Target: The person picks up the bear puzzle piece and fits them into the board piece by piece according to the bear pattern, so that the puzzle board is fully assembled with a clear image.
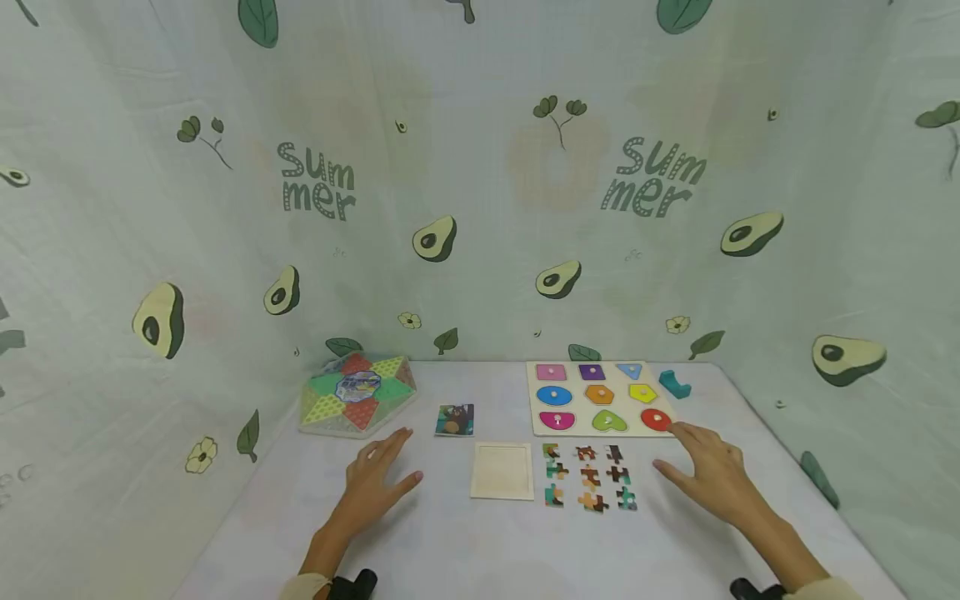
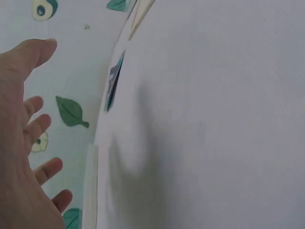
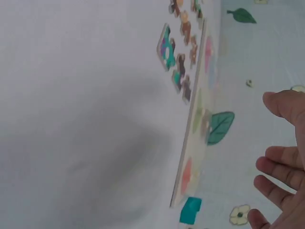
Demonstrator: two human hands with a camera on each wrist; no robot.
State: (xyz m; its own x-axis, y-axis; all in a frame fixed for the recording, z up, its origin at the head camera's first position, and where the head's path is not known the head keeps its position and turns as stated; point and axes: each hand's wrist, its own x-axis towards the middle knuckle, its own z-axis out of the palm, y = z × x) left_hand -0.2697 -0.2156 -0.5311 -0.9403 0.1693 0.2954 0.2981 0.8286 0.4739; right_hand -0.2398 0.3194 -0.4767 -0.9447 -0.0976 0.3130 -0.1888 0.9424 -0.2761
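Both spread, empty: left hand (image 1: pixel 372 479) hovers near pack (image 1: pixel 358 396), right hand (image 1: pixel 716 475) near shape-filled board (image 1: pixel 583 416).

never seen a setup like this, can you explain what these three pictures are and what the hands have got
There is no robot here, just a person's bare left hand and right hand. The widest picture comes from a camera worn on the head, looking forward and down. The other two come from cameras on each wrist, so they look tilted.

On the white table, from left to right, lie a colourful package, a small picture card, a shallow wooden tray, nine loose puzzle pieces, a board of coloured shapes and a teal block.

Neither hand holds anything. The right one is nearest the board's red shape; its fingers are spread.
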